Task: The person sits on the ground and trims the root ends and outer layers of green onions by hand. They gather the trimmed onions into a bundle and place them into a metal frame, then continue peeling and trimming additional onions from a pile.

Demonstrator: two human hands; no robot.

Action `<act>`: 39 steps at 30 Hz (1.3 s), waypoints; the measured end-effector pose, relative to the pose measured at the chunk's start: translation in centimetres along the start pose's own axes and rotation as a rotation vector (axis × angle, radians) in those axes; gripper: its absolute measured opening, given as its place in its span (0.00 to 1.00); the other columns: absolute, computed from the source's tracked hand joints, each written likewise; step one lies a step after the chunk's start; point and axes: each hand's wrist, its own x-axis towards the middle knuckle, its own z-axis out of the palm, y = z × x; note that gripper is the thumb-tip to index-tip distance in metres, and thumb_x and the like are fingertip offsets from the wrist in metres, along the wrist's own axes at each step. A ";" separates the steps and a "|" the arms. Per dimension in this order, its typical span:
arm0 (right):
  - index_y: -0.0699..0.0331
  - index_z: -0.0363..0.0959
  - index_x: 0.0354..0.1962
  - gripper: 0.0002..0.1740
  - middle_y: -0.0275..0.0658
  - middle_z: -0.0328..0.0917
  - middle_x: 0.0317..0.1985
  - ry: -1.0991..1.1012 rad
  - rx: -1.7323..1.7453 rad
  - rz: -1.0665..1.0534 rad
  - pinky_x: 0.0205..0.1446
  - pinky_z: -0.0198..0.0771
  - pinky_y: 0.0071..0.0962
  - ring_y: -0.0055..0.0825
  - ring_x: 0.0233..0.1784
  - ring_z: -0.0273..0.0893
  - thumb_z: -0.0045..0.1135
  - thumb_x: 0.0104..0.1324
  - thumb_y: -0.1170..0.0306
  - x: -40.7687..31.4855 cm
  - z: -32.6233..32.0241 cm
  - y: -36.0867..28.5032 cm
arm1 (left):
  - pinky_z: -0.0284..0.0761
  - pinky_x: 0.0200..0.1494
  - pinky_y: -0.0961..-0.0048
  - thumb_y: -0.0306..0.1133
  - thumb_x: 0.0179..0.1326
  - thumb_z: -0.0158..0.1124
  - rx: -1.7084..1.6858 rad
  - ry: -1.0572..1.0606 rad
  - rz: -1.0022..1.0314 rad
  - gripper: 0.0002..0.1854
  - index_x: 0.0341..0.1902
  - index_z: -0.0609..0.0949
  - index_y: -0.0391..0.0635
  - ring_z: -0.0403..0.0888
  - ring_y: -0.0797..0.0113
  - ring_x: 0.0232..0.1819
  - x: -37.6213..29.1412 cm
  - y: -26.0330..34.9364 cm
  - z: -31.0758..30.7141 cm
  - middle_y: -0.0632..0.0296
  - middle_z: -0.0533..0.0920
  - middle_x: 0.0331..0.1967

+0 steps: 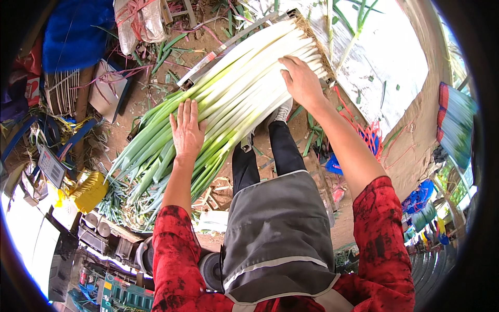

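Note:
A thick bundle of long green onions (230,93) lies slantwise before me on a metal frame (199,70), its rooted white ends at the upper right and its green leaves spreading to the lower left. My left hand (188,128) rests flat on the green part, fingers slightly apart, grasping nothing. Over the white stalks near the roots lies my right hand (302,80), its fingers a little bent and the thumb apart; it closes on nothing. One loose green onion (353,43) lies on the pale surface beyond the roots.
A white sheet-like surface (386,74) with leaf scraps is at the upper right. Pink and red strings (362,134) hang beside it. Leaf cuttings litter the dirt floor (130,91). A yellow roll (90,192) and a blue cloth (78,33) are on the left.

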 end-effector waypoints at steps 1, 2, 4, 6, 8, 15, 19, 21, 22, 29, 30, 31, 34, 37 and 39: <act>0.61 0.70 0.52 0.17 0.41 0.71 0.54 0.017 -0.056 -0.053 0.55 0.70 0.36 0.40 0.56 0.70 0.49 0.65 0.70 1.4 0.2 0.2 | 0.45 0.70 0.46 0.40 0.59 0.58 -0.012 -0.027 -0.005 0.35 0.69 0.60 0.47 0.53 0.57 0.72 -0.2 0.1 0.3 0.58 0.59 0.70; 0.60 0.68 0.56 0.20 0.40 0.66 0.60 -0.050 -0.124 -0.076 0.59 0.69 0.35 0.37 0.59 0.68 0.48 0.66 0.69 2.6 0.1 0.3 | 0.44 0.70 0.46 0.41 0.58 0.59 0.029 -0.041 -0.019 0.36 0.69 0.60 0.47 0.52 0.59 0.72 -0.3 0.3 0.2 0.59 0.59 0.70; 0.60 0.66 0.57 0.21 0.39 0.64 0.61 -0.085 -0.246 -0.123 0.60 0.68 0.34 0.36 0.60 0.67 0.48 0.66 0.68 4.6 -0.2 0.5 | 0.44 0.70 0.45 0.41 0.59 0.59 0.026 -0.033 -0.026 0.36 0.70 0.59 0.47 0.52 0.58 0.72 -0.2 0.6 0.5 0.59 0.59 0.70; 0.59 0.63 0.60 0.24 0.38 0.60 0.64 -0.134 -0.363 -0.158 0.63 0.64 0.35 0.34 0.64 0.62 0.47 0.67 0.66 6.1 0.3 1.0 | 0.43 0.70 0.44 0.41 0.59 0.58 0.025 -0.035 -0.029 0.37 0.70 0.58 0.47 0.51 0.58 0.72 -0.1 0.6 0.4 0.59 0.59 0.70; 0.59 0.61 0.61 0.25 0.38 0.58 0.66 -0.198 -0.431 -0.113 0.65 0.62 0.37 0.33 0.67 0.58 0.47 0.67 0.65 6.3 0.7 1.7 | 0.43 0.70 0.44 0.41 0.59 0.58 0.018 -0.050 -0.024 0.37 0.70 0.58 0.47 0.51 0.59 0.73 0.0 0.4 0.3 0.59 0.59 0.70; 0.56 0.55 0.65 0.29 0.36 0.50 0.70 -0.277 -0.529 -0.051 0.71 0.55 0.36 0.30 0.72 0.49 0.45 0.69 0.60 6.2 1.5 1.9 | 0.42 0.70 0.42 0.44 0.58 0.58 0.000 -0.067 -0.041 0.36 0.69 0.60 0.47 0.51 0.60 0.73 0.1 0.4 0.3 0.61 0.60 0.70; 0.57 0.56 0.65 0.28 0.38 0.51 0.70 -0.227 -0.519 -0.103 0.70 0.56 0.39 0.33 0.72 0.50 0.47 0.68 0.63 6.1 1.9 2.5 | 0.42 0.70 0.43 0.41 0.57 0.60 -0.055 -0.053 -0.034 0.36 0.69 0.60 0.48 0.52 0.61 0.72 0.5 0.2 -0.1 0.63 0.60 0.70; 0.57 0.57 0.64 0.28 0.40 0.52 0.69 -0.218 -0.486 -0.127 0.70 0.56 0.41 0.34 0.72 0.51 0.48 0.67 0.65 5.3 1.9 2.7 | 0.42 0.70 0.43 0.39 0.56 0.61 -0.115 0.004 -0.005 0.36 0.69 0.61 0.48 0.52 0.61 0.72 0.3 -0.2 0.0 0.63 0.60 0.70; 0.57 0.57 0.64 0.28 0.40 0.53 0.69 -0.205 -0.466 -0.143 0.70 0.56 0.41 0.35 0.71 0.52 0.49 0.67 0.65 5.0 1.6 2.9 | 0.43 0.70 0.43 0.35 0.54 0.62 -0.151 0.015 -0.018 0.36 0.68 0.62 0.48 0.53 0.59 0.72 -0.1 0.1 -0.1 0.62 0.60 0.70; 0.59 0.71 0.50 0.19 0.39 0.68 0.54 -0.239 -0.348 -0.406 0.62 0.64 0.34 0.37 0.58 0.64 0.56 0.60 0.70 -1.7 1.6 2.7 | 0.57 0.65 0.50 0.30 0.48 0.64 -0.180 0.222 0.164 0.24 0.54 0.76 0.50 0.64 0.56 0.62 -5.5 2.0 1.9 0.60 0.68 0.61; 0.59 0.72 0.49 0.18 0.38 0.68 0.52 -0.282 -0.332 -0.396 0.61 0.64 0.34 0.36 0.57 0.65 0.56 0.59 0.70 -2.6 1.9 2.5 | 0.59 0.62 0.53 0.30 0.48 0.65 -0.190 0.181 0.189 0.23 0.52 0.76 0.51 0.66 0.57 0.59 -6.7 2.6 2.1 0.60 0.69 0.58; 0.58 0.72 0.48 0.17 0.37 0.69 0.50 -0.325 -0.315 -0.387 0.60 0.64 0.34 0.34 0.57 0.65 0.56 0.59 0.70 -3.2 2.4 2.5 | 0.61 0.59 0.55 0.31 0.48 0.65 -0.200 0.140 0.213 0.21 0.50 0.77 0.51 0.67 0.59 0.57 -8.0 3.3 2.0 0.60 0.70 0.56; 0.57 0.72 0.42 0.13 0.34 0.69 0.43 -0.202 -0.312 -0.389 0.56 0.65 0.32 0.31 0.50 0.66 0.58 0.57 0.70 -3.3 4.0 2.9 | 0.63 0.53 0.59 0.32 0.50 0.64 -0.185 0.052 0.105 0.20 0.49 0.77 0.53 0.68 0.61 0.53 -10.8 4.6 2.6 0.63 0.71 0.51; 0.57 0.71 0.37 0.10 0.34 0.68 0.40 -0.230 -0.367 -0.401 0.55 0.65 0.32 0.30 0.48 0.66 0.58 0.56 0.70 -2.4 4.5 3.0 | 0.63 0.53 0.62 0.33 0.51 0.65 -0.170 0.021 0.039 0.20 0.49 0.76 0.53 0.68 0.63 0.51 -11.1 5.3 2.4 0.64 0.71 0.49; 0.57 0.71 0.37 0.10 0.34 0.68 0.39 -0.296 -0.399 -0.435 0.56 0.64 0.33 0.30 0.48 0.66 0.58 0.56 0.69 -1.7 4.1 2.9 | 0.62 0.53 0.62 0.36 0.51 0.65 -0.163 -0.005 0.016 0.22 0.52 0.75 0.52 0.68 0.62 0.51 -10.3 5.5 2.5 0.64 0.71 0.49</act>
